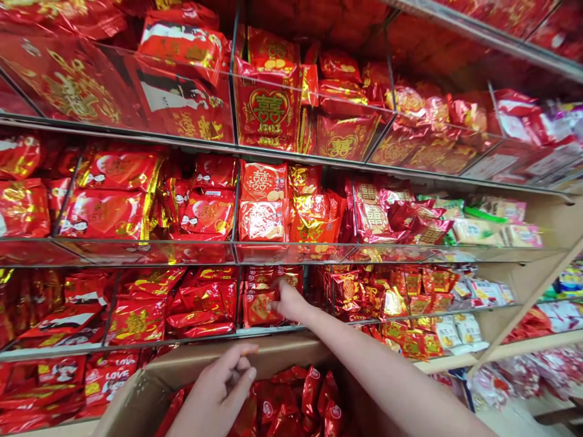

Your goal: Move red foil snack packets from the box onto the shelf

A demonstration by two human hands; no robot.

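My right hand (291, 301) reaches into a lower shelf compartment, its fingers on the right edge of a shiny red packet (259, 309) with gold print. The fingertips are small and partly blurred there. More red packets (260, 277) stand in a row just behind it. Nearer to me, my left hand (228, 382) hovers over an open cardboard box (237, 355), empty, with its fingers loosely bent and apart. Inside the box lie many small red wrapped packets (285, 403), partly hidden by my left hand and right forearm.
Shelves with clear front strips (296, 252) and upright dividers (237, 206) rise above the box. Red and gold packets (268, 109) fill the compartments. Pale and green packets (483, 227) sit at the right, beside a wooden side panel (546, 243).
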